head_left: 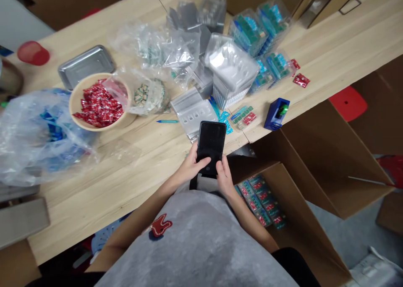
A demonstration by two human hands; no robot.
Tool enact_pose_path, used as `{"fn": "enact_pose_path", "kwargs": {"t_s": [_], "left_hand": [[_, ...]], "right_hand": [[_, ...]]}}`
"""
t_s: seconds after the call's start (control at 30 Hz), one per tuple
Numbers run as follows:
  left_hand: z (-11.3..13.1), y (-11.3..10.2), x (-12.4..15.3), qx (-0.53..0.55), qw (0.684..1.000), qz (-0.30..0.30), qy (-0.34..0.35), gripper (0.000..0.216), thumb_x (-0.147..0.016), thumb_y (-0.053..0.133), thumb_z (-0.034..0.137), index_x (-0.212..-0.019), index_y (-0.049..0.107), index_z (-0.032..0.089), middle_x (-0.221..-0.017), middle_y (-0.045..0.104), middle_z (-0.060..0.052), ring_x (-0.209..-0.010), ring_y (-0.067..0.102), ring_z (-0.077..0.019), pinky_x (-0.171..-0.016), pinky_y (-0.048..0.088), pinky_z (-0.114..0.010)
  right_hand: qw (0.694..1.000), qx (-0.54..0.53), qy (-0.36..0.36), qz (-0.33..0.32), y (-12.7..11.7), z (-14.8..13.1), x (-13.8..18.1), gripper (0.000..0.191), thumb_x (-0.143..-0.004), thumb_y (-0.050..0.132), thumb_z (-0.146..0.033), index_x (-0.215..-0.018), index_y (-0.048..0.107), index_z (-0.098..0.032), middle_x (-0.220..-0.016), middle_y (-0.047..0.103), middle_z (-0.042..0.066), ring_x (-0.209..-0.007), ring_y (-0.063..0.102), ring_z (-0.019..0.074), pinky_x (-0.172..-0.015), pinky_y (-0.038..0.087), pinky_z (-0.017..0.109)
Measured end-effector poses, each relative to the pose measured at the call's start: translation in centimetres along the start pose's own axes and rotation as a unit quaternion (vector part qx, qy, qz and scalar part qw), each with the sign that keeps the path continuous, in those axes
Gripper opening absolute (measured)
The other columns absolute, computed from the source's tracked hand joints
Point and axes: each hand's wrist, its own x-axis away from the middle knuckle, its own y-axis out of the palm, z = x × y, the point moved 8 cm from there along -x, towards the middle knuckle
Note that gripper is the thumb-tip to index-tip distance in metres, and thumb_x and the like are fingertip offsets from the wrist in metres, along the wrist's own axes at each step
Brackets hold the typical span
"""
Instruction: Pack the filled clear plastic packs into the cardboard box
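Observation:
A black smartphone point(211, 142) with a dark screen is held upright between both hands at the table's front edge. My left hand point(192, 164) grips its left side, the thumb lying over the lower screen. On the other side my right hand point(224, 176) holds the lower right edge, thumb near the bottom of the screen. Just beyond the phone lie a clear plastic tray sheet point(192, 110), blue printed cards point(225, 121) and a filled clear pack point(243, 117) with green pieces and a red packet.
A beige bowl point(73, 106) holds red packets. Around it are plastic bags point(47, 152), a metal tray point(86, 64) and a blue pen point(167, 121). Stacked clear trays point(233, 69), filled packs point(248, 31) and a blue tape dispenser point(277, 114) stand rightward. Cardboard boxes point(302, 211) sit below.

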Motion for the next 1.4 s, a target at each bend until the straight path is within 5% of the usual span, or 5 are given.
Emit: {"fn": "enact_pose_path", "kwargs": {"t_s": [0.27,0.83,1.1,1.23,1.4], "left_hand": [[0.9,-0.7,1.4,0.049,0.998,0.002,-0.037,0.062,-0.072,0.063,0.023,-0.129,0.04,0.019,-0.117,0.061,-0.008,-0.102,0.059,-0.0207,-0.089,0.049,-0.034],[1.6,0.5,1.5,0.054,0.997,-0.041,-0.025,0.066,-0.073,0.064,0.025,-0.134,0.04,0.023,-0.131,0.054,-0.007,-0.116,0.053,-0.0239,-0.099,0.044,-0.037],[-7.2,-0.2,2.8,-0.02,0.979,-0.17,-0.11,0.057,-0.078,0.067,0.035,-0.13,0.048,0.022,-0.118,0.059,-0.012,-0.105,0.058,-0.0211,-0.096,0.044,-0.043],[-12.0,-2.5,4.3,-0.054,0.968,-0.161,-0.184,0.053,-0.075,0.068,0.041,-0.12,0.055,0.017,-0.113,0.061,-0.012,-0.098,0.057,-0.0195,-0.096,0.042,-0.042],[-14.1,-4.3,4.7,-0.063,0.967,-0.122,-0.216,0.056,-0.07,0.07,0.045,-0.115,0.056,0.016,-0.106,0.062,-0.01,-0.098,0.058,-0.0211,-0.096,0.042,-0.041]], "right_hand": [[0.999,-0.001,-0.039,-0.016,1.0,-2.1,0.7,0.041,-0.087,0.048,-0.059,-0.105,0.056,-0.023,-0.093,0.061,0.002,-0.086,0.057,0.0171,-0.082,0.049,0.029],[0.999,-0.012,-0.002,0.041,-0.2,-1.7,1.0,0.051,-0.083,0.046,-0.067,-0.106,0.059,-0.023,-0.103,0.063,0.005,-0.095,0.058,0.0211,-0.089,0.047,0.035],[0.965,0.13,0.054,0.223,-9.0,6.4,0.1,0.048,-0.082,0.039,-0.064,-0.083,0.057,-0.019,-0.085,0.062,0.005,-0.084,0.055,0.0194,-0.085,0.045,0.036],[0.962,0.178,0.068,0.196,-11.7,10.0,-2.7,0.052,-0.077,0.04,-0.066,-0.077,0.058,-0.017,-0.08,0.063,0.007,-0.081,0.056,0.0213,-0.085,0.045,0.039],[0.963,0.216,0.056,0.151,-11.7,11.6,-6.8,0.053,-0.074,0.043,-0.064,-0.08,0.062,-0.015,-0.082,0.066,0.01,-0.081,0.059,0.0225,-0.087,0.046,0.041]]}}
